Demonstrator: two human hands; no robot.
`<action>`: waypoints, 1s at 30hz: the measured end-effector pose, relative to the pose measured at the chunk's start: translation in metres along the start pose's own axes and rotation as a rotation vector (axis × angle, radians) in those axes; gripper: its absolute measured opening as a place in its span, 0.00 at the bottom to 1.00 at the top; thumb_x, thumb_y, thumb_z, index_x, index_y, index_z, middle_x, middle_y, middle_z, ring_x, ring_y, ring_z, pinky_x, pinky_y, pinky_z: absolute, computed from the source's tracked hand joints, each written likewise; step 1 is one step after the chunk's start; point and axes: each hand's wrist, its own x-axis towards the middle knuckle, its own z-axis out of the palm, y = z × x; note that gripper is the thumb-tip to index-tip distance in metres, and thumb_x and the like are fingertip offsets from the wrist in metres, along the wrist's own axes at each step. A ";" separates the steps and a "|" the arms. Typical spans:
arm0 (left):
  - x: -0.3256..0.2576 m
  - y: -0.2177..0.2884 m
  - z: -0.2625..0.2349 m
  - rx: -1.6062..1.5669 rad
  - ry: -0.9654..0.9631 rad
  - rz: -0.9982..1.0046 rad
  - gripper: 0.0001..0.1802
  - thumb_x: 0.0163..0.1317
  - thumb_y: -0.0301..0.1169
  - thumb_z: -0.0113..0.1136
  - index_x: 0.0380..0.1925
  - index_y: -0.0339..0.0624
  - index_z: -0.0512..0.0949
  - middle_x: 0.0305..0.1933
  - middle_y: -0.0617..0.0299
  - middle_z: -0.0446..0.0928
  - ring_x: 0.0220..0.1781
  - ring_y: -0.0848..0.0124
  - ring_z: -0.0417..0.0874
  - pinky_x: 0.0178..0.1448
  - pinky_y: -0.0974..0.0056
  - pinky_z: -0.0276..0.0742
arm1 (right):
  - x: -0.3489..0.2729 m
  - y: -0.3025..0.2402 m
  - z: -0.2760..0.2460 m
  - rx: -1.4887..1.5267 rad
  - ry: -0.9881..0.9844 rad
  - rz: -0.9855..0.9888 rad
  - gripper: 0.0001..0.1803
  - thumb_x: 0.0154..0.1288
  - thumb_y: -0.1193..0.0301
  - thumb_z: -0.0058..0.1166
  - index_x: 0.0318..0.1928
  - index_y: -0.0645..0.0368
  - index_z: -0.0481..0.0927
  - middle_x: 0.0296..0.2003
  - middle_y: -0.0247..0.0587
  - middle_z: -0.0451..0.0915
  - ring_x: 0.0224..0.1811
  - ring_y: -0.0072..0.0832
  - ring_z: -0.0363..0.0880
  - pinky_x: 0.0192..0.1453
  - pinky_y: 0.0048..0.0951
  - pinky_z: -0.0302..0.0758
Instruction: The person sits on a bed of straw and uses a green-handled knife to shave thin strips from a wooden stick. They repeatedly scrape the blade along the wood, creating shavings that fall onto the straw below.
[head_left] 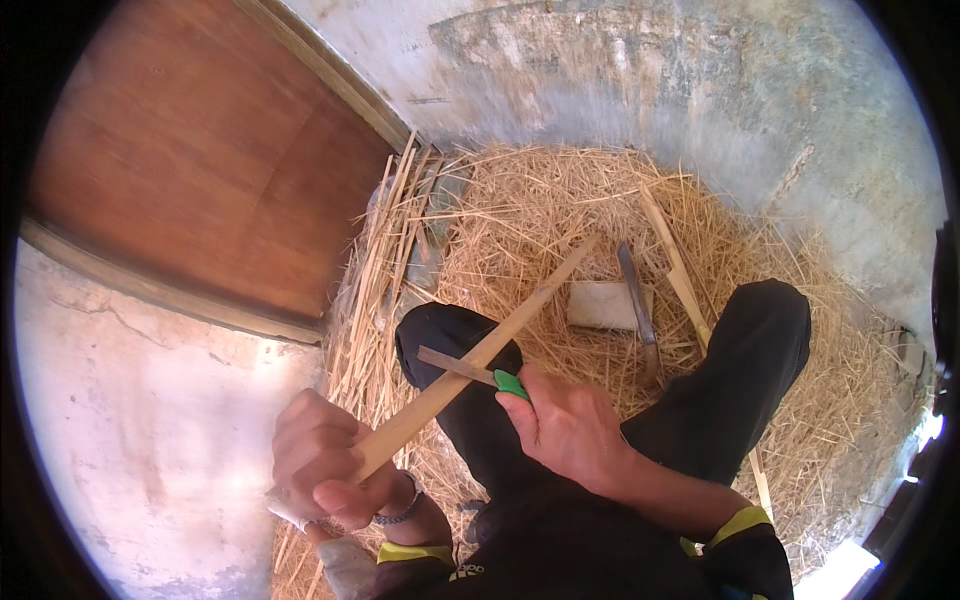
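My left hand (325,455) is closed round the near end of a long, pale bamboo strip (430,402), which slants up and away to the right across my bent left knee. In my right hand (585,425) is a knife (510,384) with a green handle, the fingers wrapped round it. Its flat, narrow blade lies crosswise over the strip, pointing left, around the strip's middle. How the blade's edge meets the strip is too small to tell.
Beyond my crossed legs a machete (632,288) leans over a whitish block (590,305) amid piled shavings (560,190). Split bamboo (680,275) lies by my right knee. A bundle of thin strips (380,290) runs beside the brown door (200,160). Stained walls (660,80) enclose the corner.
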 end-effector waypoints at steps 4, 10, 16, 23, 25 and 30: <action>0.002 0.003 -0.001 0.019 -0.026 0.035 0.18 0.61 0.33 0.38 0.12 0.42 0.58 0.07 0.66 0.51 0.06 0.76 0.52 0.14 0.70 0.45 | -0.002 0.007 0.005 -0.046 0.031 -0.054 0.18 0.67 0.57 0.48 0.30 0.60 0.69 0.14 0.44 0.74 0.15 0.41 0.76 0.14 0.38 0.70; 0.005 -0.002 -0.005 0.060 0.032 0.016 0.21 0.63 0.34 0.42 0.11 0.41 0.60 0.06 0.67 0.55 0.06 0.75 0.58 0.13 0.69 0.49 | -0.025 0.050 0.010 -0.242 0.046 0.253 0.19 0.69 0.56 0.46 0.30 0.60 0.70 0.13 0.47 0.73 0.16 0.46 0.76 0.17 0.42 0.70; 0.006 0.003 0.000 0.014 0.041 -0.037 0.20 0.62 0.33 0.40 0.11 0.42 0.58 0.06 0.67 0.53 0.06 0.76 0.55 0.12 0.70 0.48 | -0.009 -0.022 -0.024 0.127 -0.092 0.073 0.18 0.69 0.59 0.45 0.32 0.62 0.71 0.16 0.53 0.74 0.18 0.51 0.75 0.21 0.47 0.71; -0.001 -0.003 -0.001 0.118 0.112 -0.112 0.21 0.65 0.36 0.36 0.12 0.43 0.56 0.09 0.68 0.50 0.07 0.77 0.54 0.13 0.71 0.52 | 0.004 0.040 0.013 -0.047 0.031 0.199 0.17 0.69 0.60 0.45 0.31 0.63 0.72 0.14 0.53 0.73 0.17 0.52 0.75 0.21 0.48 0.71; -0.002 -0.002 0.001 0.083 0.192 -0.189 0.19 0.62 0.33 0.40 0.12 0.42 0.59 0.07 0.66 0.55 0.07 0.77 0.55 0.14 0.71 0.48 | 0.000 0.050 0.016 -0.133 0.029 0.238 0.17 0.69 0.60 0.45 0.31 0.62 0.72 0.13 0.53 0.73 0.18 0.52 0.75 0.21 0.48 0.71; -0.003 -0.002 -0.001 0.174 0.212 -0.196 0.21 0.64 0.36 0.37 0.11 0.44 0.57 0.07 0.66 0.53 0.07 0.77 0.53 0.14 0.71 0.46 | 0.006 0.025 0.007 -0.100 -0.016 0.198 0.18 0.69 0.59 0.45 0.30 0.62 0.72 0.13 0.52 0.73 0.18 0.50 0.76 0.22 0.47 0.72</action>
